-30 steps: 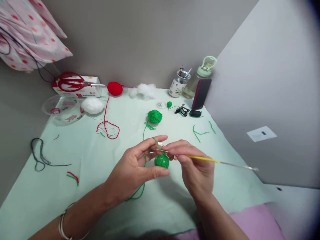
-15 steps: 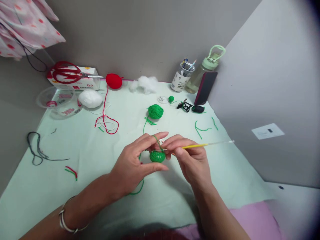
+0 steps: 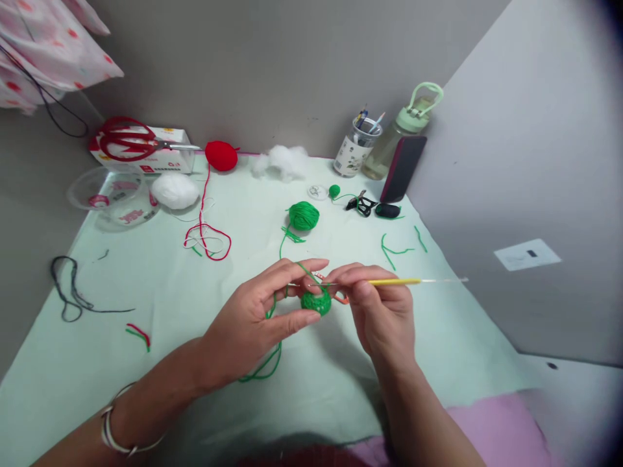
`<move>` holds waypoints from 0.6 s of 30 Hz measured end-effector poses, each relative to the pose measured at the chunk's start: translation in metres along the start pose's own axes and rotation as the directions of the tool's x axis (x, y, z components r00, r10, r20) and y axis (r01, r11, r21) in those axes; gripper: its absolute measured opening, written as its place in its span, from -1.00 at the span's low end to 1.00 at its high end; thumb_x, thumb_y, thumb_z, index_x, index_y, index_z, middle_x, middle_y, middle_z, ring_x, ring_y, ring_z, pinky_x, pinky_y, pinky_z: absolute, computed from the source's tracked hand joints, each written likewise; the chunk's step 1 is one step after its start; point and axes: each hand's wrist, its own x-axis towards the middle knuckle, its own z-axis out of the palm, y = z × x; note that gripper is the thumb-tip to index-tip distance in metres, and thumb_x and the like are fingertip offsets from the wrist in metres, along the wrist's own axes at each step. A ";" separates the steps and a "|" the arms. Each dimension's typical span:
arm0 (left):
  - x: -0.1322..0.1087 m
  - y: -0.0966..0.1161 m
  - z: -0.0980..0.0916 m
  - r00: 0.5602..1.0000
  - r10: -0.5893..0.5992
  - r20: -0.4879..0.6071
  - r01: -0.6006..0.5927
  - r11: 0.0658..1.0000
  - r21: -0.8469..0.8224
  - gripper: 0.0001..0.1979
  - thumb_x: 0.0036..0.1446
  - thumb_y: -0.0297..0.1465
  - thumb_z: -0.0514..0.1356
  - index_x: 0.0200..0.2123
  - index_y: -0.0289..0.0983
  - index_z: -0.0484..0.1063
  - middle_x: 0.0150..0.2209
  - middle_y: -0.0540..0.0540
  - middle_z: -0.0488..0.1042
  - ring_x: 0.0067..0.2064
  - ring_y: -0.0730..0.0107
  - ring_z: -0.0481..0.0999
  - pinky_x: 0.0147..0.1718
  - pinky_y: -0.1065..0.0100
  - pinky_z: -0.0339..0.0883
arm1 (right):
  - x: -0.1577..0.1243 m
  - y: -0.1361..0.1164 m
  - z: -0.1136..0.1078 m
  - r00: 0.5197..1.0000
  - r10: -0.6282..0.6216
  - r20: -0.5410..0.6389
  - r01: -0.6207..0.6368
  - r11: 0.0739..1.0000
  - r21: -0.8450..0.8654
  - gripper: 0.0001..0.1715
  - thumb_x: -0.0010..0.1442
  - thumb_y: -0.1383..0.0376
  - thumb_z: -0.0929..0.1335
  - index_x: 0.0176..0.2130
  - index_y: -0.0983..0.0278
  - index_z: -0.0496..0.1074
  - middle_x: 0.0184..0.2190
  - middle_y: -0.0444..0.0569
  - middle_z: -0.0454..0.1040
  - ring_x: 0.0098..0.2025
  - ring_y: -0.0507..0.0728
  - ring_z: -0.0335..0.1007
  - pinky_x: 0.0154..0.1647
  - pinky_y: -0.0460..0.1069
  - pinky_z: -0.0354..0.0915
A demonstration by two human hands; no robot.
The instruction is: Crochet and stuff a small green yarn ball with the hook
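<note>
Open cloth [image 3: 160, 305] left of hands; green yarn ball [image 3: 303, 215] blocks ahead.

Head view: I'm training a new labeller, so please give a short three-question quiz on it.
1. True or false: the right hand holds the hook.
2. The left hand pinches: A red ball, B green piece, C bottle?
3. Fill in: the scissors lie on a ___.
Key: 1 true; 2 B; 3 box.
</note>
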 end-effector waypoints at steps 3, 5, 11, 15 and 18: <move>0.000 0.000 -0.001 1.000 -0.001 -0.022 0.002 0.999 0.034 -0.53 0.16 -0.40 0.45 0.15 -0.13 0.63 -0.09 -0.06 0.54 0.04 0.24 0.59 0.21 0.17 0.46 | 0.001 0.001 0.000 1.000 0.004 -0.018 -0.004 1.000 -0.006 -0.77 0.42 0.11 0.43 -0.19 0.16 0.65 -0.26 -0.04 0.71 -0.29 0.11 0.60 -0.21 0.05 0.55; 0.000 0.000 -0.001 1.000 -0.002 -0.023 0.003 0.999 0.050 -0.53 0.15 -0.41 0.45 0.15 -0.15 0.63 -0.10 -0.06 0.54 0.03 0.24 0.59 0.20 0.17 0.47 | 0.002 0.000 -0.001 1.000 -0.003 -0.003 0.003 1.000 -0.005 -0.74 0.43 0.09 0.41 -0.20 0.16 0.62 -0.29 -0.05 0.71 -0.31 0.10 0.59 -0.23 0.04 0.53; -0.001 0.003 0.002 1.000 0.019 -0.016 -0.016 0.991 0.136 -0.54 0.14 -0.48 0.41 0.13 -0.15 0.64 -0.15 -0.03 0.54 -0.03 0.32 0.57 0.14 0.26 0.47 | 0.002 -0.003 -0.008 0.996 -0.004 0.088 0.004 1.000 0.000 -0.74 0.46 0.10 0.39 -0.20 0.18 0.60 -0.29 -0.04 0.71 -0.28 0.12 0.61 -0.21 0.06 0.54; 0.000 0.003 0.003 0.999 0.030 -0.021 -0.025 0.984 0.177 -0.54 0.12 -0.50 0.39 0.11 -0.16 0.65 -0.17 -0.03 0.54 -0.05 0.32 0.57 0.11 0.25 0.47 | 0.002 -0.003 -0.012 0.989 -0.025 0.148 0.024 1.000 0.012 -0.76 0.47 0.16 0.38 -0.18 0.18 0.62 -0.28 -0.03 0.70 -0.27 0.11 0.62 -0.19 0.06 0.55; 0.001 0.002 0.003 0.999 0.045 -0.027 -0.039 0.979 0.199 -0.55 0.12 -0.50 0.37 0.10 -0.16 0.66 -0.18 -0.03 0.54 -0.07 0.31 0.56 0.13 0.21 0.46 | 0.002 -0.004 -0.014 0.981 -0.058 0.183 0.065 0.997 -0.034 -0.75 0.49 0.19 0.36 -0.15 0.17 0.64 -0.28 -0.04 0.70 -0.26 0.11 0.62 -0.18 0.06 0.56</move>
